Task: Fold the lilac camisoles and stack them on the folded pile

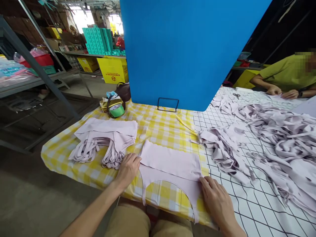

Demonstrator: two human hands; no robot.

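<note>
A pale lilac camisole top (170,161) lies spread on the yellow checked cloth in front of me, its straps toward me and its body folded over. My left hand (128,168) pinches its left edge between thumb and fingers. At the opposite side edge, my right hand (217,199) has its fingers closed on the fabric; the fingertips are partly hidden. Left of the top sits a neat stack of matching camisoles (107,133), straps hanging in loops toward the table's near edge.
A tall blue board (182,49) stands behind the top, with a black wire stand (168,104) at its foot. Green tape (117,111) lies at the back left. Loose lilac garments (224,148) cover the white grid cloth (243,200). A co-worker (286,75) handles fabric at far right.
</note>
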